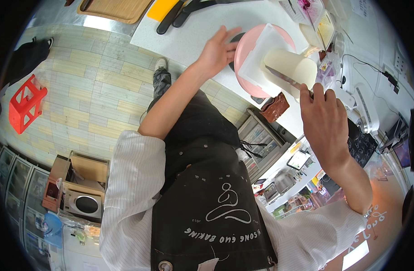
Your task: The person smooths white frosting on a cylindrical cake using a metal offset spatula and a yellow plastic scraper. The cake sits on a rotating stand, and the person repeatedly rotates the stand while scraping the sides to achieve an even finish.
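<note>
A tall, smooth cylinder coated in white cream, apparently a cake, stands on a white square board. Beneath the board is a round pink turntable with a dark base partly hidden behind it. My right hand grips a metal spatula, whose long blade lies along the cylinder's side. At the turntable's left edge is my left hand, slightly blurred, with fingers apart and nothing held. Whether its fingertips touch the rim I cannot tell.
Black-handled tools and a yellow scraper lie on the white counter, near a wooden tray. Plastic tubs crowd behind the turntable. A brown packet sits at the counter edge. A red stool and another person's legs are leftward.
</note>
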